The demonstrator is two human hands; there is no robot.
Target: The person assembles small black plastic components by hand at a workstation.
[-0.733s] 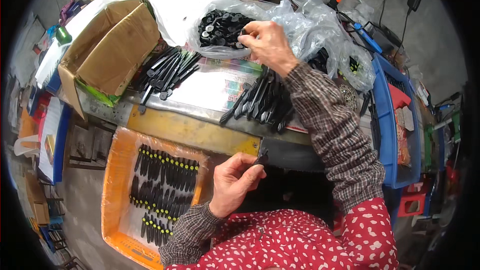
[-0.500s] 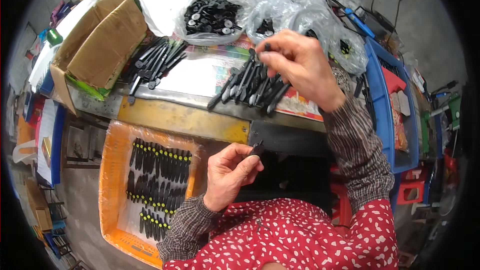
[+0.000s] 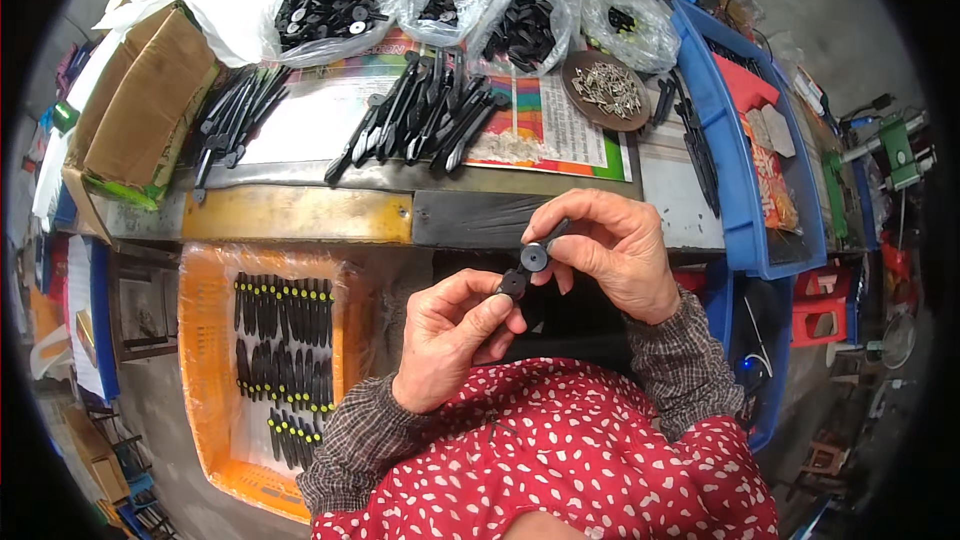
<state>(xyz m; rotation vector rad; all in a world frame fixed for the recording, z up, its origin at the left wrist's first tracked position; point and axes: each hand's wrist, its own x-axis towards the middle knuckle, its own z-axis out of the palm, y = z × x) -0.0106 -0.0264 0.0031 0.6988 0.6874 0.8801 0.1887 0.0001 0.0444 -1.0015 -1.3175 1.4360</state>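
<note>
In front of my body, my left hand (image 3: 452,338) pinches a small black plastic part with a round, holed end (image 3: 513,284) between thumb and fingertips. My right hand (image 3: 622,258) grips a slim black piece with a round grey-faced end (image 3: 535,258), its stem running up between thumb and forefinger. The two round ends are close together; whether they touch, I cannot tell. Beyond my hands, a heap of long black pieces (image 3: 415,115) lies on the bench. Rows of black blades with yellow-green dots (image 3: 285,308) fill an orange crate (image 3: 212,410) at the lower left.
Clear bags of black parts (image 3: 335,10) line the bench's back. A brown dish of small metal pins (image 3: 606,90) sits right of the heap, near a blue bin (image 3: 735,165). At left are an open cardboard box (image 3: 145,105) and another black bundle (image 3: 235,118).
My right hand has come down from the heap to my left hand, bringing a black piece. The whole view has shifted, so the bench stands farther left and the pin dish shows.
</note>
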